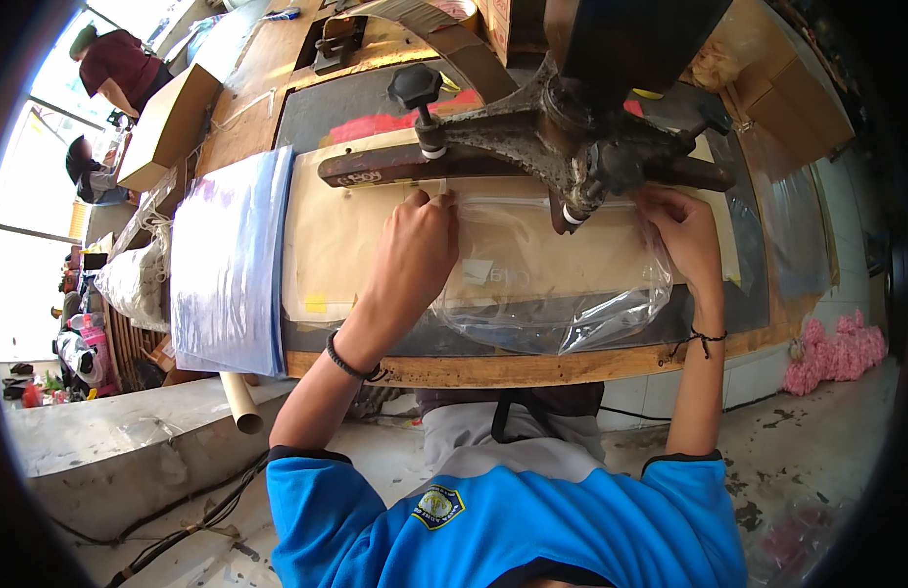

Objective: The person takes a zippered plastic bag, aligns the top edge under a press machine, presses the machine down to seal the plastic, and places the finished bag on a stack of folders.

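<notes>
A clear plastic pouch [562, 318] lies across the brown board [346, 240] on the worktable, its lower part hanging toward the table's front edge. My left hand [415, 250] is closed at the pouch's upper left corner, fingertips just at the dark metal bar [376, 167] of a press. At the upper right corner my right hand [684, 230] pinches the pouch between thumb and fingers. The heavy cast press head [562, 127] stands over the pouch's top edge and hides part of it. A small pale patch [477, 271] shows on the board through the film.
A stack of clear plastic sheets [229, 265] overhangs the table's left front. Cardboard boxes [797, 98] stand at the far right, another box [170, 127] at the far left near two people. Pink bundles [836, 353] lie on the floor at right. A cardboard tube [240, 404] juts out below the sheets.
</notes>
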`<state>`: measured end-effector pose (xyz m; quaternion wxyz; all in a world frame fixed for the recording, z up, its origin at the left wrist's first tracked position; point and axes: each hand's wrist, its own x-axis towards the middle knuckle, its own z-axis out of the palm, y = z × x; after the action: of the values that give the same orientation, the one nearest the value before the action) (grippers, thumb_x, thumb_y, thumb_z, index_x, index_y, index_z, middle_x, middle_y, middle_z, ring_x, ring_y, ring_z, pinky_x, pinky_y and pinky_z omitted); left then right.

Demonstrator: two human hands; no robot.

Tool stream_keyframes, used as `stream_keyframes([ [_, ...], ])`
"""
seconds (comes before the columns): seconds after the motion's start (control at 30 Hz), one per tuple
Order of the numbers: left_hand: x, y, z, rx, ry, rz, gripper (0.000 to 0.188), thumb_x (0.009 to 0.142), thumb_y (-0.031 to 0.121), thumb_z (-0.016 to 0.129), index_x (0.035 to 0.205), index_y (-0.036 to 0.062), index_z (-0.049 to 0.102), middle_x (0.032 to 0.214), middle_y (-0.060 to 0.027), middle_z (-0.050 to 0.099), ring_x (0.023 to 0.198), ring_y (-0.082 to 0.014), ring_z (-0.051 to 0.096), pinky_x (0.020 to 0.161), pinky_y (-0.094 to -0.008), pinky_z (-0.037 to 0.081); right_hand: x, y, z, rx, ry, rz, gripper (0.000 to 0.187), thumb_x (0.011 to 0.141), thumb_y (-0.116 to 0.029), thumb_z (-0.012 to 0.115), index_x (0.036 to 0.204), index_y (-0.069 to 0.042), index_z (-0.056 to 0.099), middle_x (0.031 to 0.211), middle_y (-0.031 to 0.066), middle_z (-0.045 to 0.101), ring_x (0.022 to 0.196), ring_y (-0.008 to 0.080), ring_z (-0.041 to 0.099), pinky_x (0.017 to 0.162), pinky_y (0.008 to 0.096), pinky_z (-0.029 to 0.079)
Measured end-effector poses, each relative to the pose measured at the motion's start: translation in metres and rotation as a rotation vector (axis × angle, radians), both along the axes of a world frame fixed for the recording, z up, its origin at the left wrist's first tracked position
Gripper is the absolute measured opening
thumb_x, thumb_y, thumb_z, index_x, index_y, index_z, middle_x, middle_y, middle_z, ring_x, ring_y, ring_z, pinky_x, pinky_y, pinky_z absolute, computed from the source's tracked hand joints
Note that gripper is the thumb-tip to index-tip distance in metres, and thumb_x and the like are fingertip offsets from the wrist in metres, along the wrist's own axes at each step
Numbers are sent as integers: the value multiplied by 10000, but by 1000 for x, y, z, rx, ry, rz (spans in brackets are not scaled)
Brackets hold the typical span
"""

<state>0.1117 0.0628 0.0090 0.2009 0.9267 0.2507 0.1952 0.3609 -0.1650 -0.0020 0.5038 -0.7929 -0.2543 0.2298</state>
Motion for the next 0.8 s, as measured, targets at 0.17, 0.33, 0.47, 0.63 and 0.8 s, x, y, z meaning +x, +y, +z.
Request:
stream_keyframes([
  [0.17, 2, 1, 5, -141, -63, -36, 218, 880, 10, 570, 1051, -72, 679, 874, -291, 639, 788, -425, 657, 704, -490, 530, -2, -2, -2, -18, -94, -17, 238, 886, -142, 717, 1052, 28, 727, 812, 56, 719, 712, 70, 608, 642, 239, 475],
  [0.33, 2, -3, 6, -137, -69, 61, 218, 884, 34, 609, 1071, -38, 695, 871, -257, 672, 700, -382, 672, 655, -435, 541, 1, -1, -6, 70, -40, -14, 238, 872, -141, 732, 1037, 30, 728, 845, 58, 727, 729, 78, 622, 668, 243, 491],
  [0.47, 4, -3, 6, -111, -24, 61, 213, 884, 40, 617, 1063, -27, 712, 864, -238, 676, 682, -345, 675, 646, -425, 532, -2, -1, -1, 41, -22, -53, 244, 877, -147, 734, 1047, 28, 728, 842, 56, 728, 717, 69, 617, 658, 240, 492],
  [0.63, 5, -2, 10, -122, -10, 55, 204, 881, 39, 616, 1042, -33, 720, 808, -221, 663, 629, -302, 648, 623, -400, 506, -2, -2, -4, 18, -48, -48, 245, 877, -163, 744, 1040, 21, 736, 826, 56, 729, 708, 60, 613, 648, 225, 483],
  [0.8, 5, -3, 14, -128, 33, 79, 196, 882, 39, 614, 1027, -41, 721, 775, -216, 654, 610, -302, 630, 616, -387, 498, -1, -1, -10, 92, -3, -58, 244, 876, -172, 751, 1028, 20, 742, 811, 46, 727, 699, 58, 610, 633, 226, 475],
])
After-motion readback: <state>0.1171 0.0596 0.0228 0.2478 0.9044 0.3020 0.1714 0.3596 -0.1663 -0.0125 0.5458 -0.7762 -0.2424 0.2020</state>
